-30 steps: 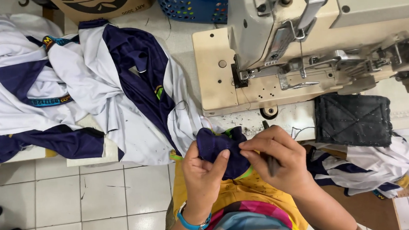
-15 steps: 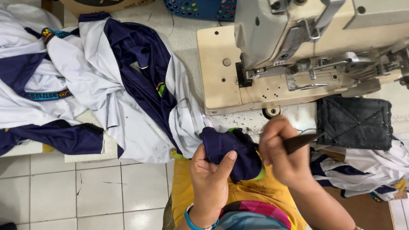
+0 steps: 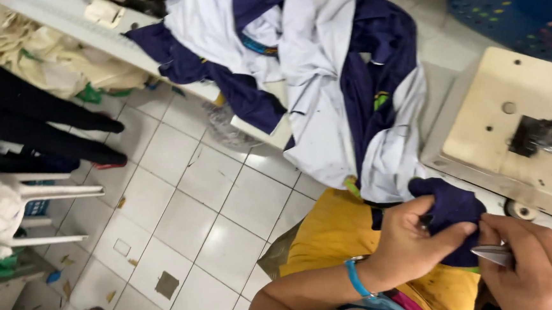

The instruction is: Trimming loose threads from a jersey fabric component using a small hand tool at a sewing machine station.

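Down at the near right, over the lap, the left hand (image 3: 415, 245) is pinched tight on a bunched navy cloth piece (image 3: 453, 211), keeping it taut so the right hand (image 3: 538, 273), closed round small snips (image 3: 494, 254), can reach its edge.

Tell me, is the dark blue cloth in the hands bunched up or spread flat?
Bunched up. The dark blue cloth is gathered in a lump, pinched by the left hand.
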